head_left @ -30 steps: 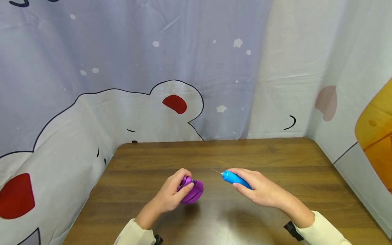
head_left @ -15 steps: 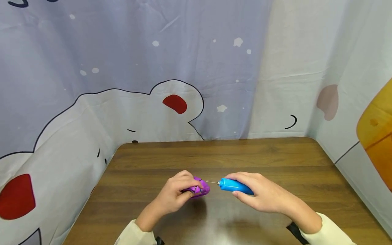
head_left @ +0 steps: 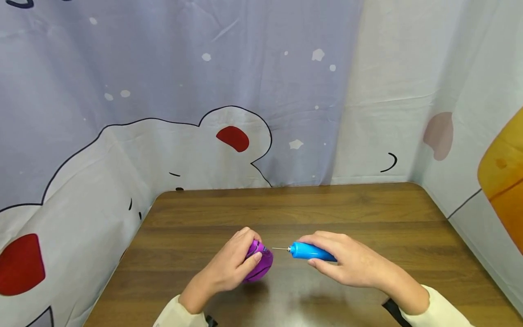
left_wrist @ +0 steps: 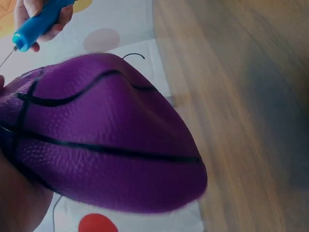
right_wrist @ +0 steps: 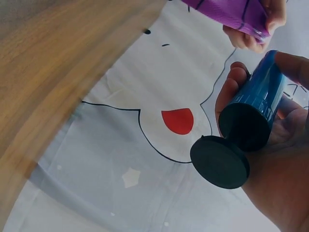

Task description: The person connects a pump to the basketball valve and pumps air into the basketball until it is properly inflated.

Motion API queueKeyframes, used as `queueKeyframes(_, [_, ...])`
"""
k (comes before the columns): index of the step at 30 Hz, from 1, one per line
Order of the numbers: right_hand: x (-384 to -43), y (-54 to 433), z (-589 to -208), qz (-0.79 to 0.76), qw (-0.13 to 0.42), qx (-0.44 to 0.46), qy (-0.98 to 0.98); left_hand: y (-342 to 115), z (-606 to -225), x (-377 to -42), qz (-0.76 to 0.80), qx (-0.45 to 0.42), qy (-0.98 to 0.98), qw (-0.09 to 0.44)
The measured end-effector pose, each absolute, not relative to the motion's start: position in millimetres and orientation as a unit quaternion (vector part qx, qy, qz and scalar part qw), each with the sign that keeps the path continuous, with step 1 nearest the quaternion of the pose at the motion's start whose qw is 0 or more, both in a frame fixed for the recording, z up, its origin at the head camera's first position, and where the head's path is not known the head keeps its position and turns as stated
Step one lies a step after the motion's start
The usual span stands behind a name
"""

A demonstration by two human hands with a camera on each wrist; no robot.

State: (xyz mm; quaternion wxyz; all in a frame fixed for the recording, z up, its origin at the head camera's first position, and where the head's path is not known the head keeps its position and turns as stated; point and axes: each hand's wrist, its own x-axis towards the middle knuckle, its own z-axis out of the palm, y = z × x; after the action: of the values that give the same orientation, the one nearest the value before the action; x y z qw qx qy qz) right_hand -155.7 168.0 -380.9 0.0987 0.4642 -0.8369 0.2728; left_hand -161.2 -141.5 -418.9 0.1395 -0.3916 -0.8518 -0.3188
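My left hand [head_left: 229,265] grips a limp, partly flattened purple ball [head_left: 260,265] with black basketball lines, held above the table. In the left wrist view the ball [left_wrist: 111,135] fills the middle, its pebbled skin dented and folded. Across from it, my right hand [head_left: 351,261] holds a small blue ball pump [head_left: 310,251] level, thumb below and fingers over the top. The thin metal needle [head_left: 279,248] points left, its tip close to the ball's right side. At the pump's rear, the right wrist view shows a round black plunger handle [right_wrist: 219,162], slightly pulled out.
A brown wood-grain table [head_left: 286,206] lies under both hands. Hanging cloth [head_left: 192,154] with cartoon prints stands along its back and sides. Pale sleeves [head_left: 180,313] and dark wrist straps cover the forearms.
The left hand has turned the ball, swinging it right and then back left and lower. The pump has come left and slightly down, now pointing level, its needle nearer the ball.
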Motion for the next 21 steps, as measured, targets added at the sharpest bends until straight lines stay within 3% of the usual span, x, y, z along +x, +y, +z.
queueKeyframes(5, [-157,170,-381,0.250,0.123,0.462,-0.842,-139,-421,-161,-0.308,-0.425,-0.840,0.137])
queueKeyframes(11, [-160,171,-384,0.220,0.174,0.472,-0.836,-138,-424,-168,-0.316,-0.483,-0.792,0.198])
queueKeyframes(21, [-163,171,-385,0.193,0.261,0.488,-0.811,-140,-426,-172,-0.298,-0.487,-0.781,0.252])
